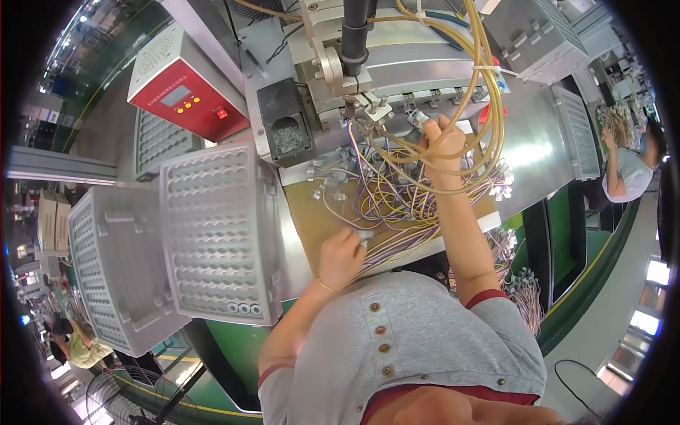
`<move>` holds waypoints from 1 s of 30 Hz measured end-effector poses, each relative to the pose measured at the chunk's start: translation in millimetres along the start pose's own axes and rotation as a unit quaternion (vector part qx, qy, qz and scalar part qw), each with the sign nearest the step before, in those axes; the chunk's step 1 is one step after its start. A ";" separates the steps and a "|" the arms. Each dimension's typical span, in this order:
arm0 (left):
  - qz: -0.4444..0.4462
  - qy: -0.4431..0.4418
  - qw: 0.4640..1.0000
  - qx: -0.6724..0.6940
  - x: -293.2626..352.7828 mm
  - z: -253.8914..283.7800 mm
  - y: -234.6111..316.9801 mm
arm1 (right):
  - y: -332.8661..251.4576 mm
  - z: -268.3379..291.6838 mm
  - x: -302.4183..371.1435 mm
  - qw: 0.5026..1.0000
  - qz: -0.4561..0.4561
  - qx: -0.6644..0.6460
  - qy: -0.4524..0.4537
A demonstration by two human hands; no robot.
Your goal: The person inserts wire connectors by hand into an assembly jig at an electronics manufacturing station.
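My right hand [445, 145] is raised at the front of a metal machine [432, 67], closed round a small silvery part [419, 119] at its fixtures. Looped yellowish hoses [489, 99] hang in front of and around that hand. Nearer my body on the left, my left hand [341, 258] is pinched at the edge of the wires, with a small greyish piece [365, 236] at its fingertips. Between the hands, a tangle of yellow, white and purple wires [397, 191] with small connectors lies on a brown board [308, 230].
Left of the machine are a red control box [188, 99] and a black bin [287, 134] holding small bits. Grey dimpled trays [212, 234] stand at the left. More wire bundles [525, 294] hang at the right, and a co-worker [630, 166] sits beyond.
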State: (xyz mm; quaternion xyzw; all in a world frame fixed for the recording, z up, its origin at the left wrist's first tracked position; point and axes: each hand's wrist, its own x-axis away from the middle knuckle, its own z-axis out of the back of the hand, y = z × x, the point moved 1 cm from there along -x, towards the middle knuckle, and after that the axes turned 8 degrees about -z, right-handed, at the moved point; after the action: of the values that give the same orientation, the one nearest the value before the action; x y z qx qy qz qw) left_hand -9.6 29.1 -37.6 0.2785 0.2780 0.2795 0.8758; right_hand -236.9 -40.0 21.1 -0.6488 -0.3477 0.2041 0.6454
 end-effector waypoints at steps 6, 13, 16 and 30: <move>0.015 0.017 0.996 0.089 8.9 23.2 1.4 | 0.3 -21.1 1.6 0.988 -0.085 -0.125 0.012; 0.009 -0.037 0.994 -0.100 41.2 25.2 -7.5 | 0.4 23.5 -25.7 0.907 0.138 0.395 -0.036; 0.100 0.037 0.994 -0.040 34.5 45.0 -8.8 | -9.6 35.2 4.2 0.951 0.167 0.259 -0.010; 0.088 0.173 0.973 -0.128 39.8 88.5 1.2 | 25.7 -37.7 116.9 0.793 0.246 0.275 -0.485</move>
State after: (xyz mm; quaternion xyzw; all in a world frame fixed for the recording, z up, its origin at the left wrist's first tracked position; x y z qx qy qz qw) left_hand 74.2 26.1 11.1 0.1348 0.3618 0.4324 0.8148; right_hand -126.3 19.2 20.5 -0.3232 -0.3729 0.7308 0.4717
